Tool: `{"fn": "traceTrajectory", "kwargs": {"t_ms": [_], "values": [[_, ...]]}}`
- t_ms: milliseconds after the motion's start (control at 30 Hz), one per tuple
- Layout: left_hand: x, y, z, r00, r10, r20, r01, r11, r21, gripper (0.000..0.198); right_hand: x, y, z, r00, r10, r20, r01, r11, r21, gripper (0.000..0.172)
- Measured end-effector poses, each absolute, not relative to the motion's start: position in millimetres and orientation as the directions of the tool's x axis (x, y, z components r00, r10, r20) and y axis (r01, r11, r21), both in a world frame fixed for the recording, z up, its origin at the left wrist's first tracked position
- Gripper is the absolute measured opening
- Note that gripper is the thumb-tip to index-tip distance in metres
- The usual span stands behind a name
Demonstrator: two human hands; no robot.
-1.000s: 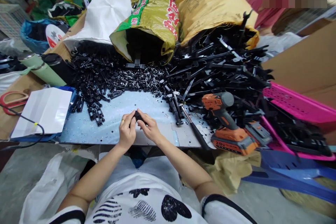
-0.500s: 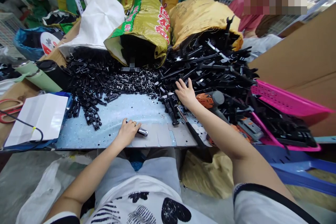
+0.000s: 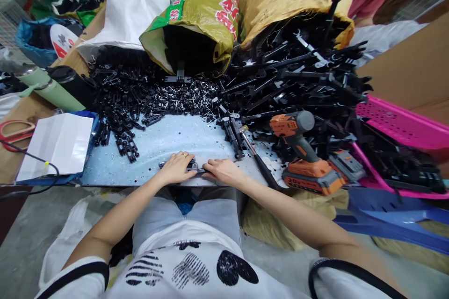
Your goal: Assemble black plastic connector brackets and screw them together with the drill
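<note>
Close to the table's front edge, my left hand [image 3: 177, 168] is closed over a small black and silver part [image 3: 192, 165]. My right hand [image 3: 222, 170] meets it from the right, its fingertips pinched on the dark narrow end of what looks like the same part; the fingers cover most of it. Right of my hands lies a hand tool with a black handle and a metal shaft [image 3: 258, 159], beside several long black parts [image 3: 233, 137]. An orange and grey cordless driver [image 3: 298, 142] stands on its battery farther right.
Small black parts [image 3: 122, 121] and silver pins [image 3: 185, 98] cover the back of the blue table [image 3: 168, 133]. Open sacks, one printed yellow-green [image 3: 199, 18], stand behind. A pink basket [image 3: 403, 126] is right; papers [image 3: 56, 145] and scissors [image 3: 16, 133] lie left. Someone in pink is back right.
My right hand has come back from the pile of black parts to meet my left hand at the front edge. The left hand has shifted slightly right, and the view has tipped down.
</note>
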State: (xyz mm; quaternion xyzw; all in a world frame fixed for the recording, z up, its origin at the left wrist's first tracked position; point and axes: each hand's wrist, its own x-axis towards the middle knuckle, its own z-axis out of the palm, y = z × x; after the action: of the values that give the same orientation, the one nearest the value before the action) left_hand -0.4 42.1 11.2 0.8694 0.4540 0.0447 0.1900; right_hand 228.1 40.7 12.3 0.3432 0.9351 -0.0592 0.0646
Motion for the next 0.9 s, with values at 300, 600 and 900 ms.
{"fn": "traceTrajectory", "kwargs": {"t_ms": [300,600,900], "values": [[-0.6,37.3,5.5,0.585,0.811,-0.028,0.760,-0.535,0.369,0.073,217.8,31.4,22.9,-0.726,0.669,-0.157,0.686,0.719,-0.111,0.037],[-13.3,39.5,11.4,0.586,0.809,0.036,0.712,-0.536,0.454,0.071,202.5,20.5,51.7,-0.717,0.691,-0.096,0.693,0.720,0.006,0.035],[-11.2,34.7,9.5,0.550,0.825,0.133,0.691,-0.539,0.481,0.060,202.4,32.3,71.9,-0.756,0.632,-0.171,0.637,0.770,0.031,0.027]]}}
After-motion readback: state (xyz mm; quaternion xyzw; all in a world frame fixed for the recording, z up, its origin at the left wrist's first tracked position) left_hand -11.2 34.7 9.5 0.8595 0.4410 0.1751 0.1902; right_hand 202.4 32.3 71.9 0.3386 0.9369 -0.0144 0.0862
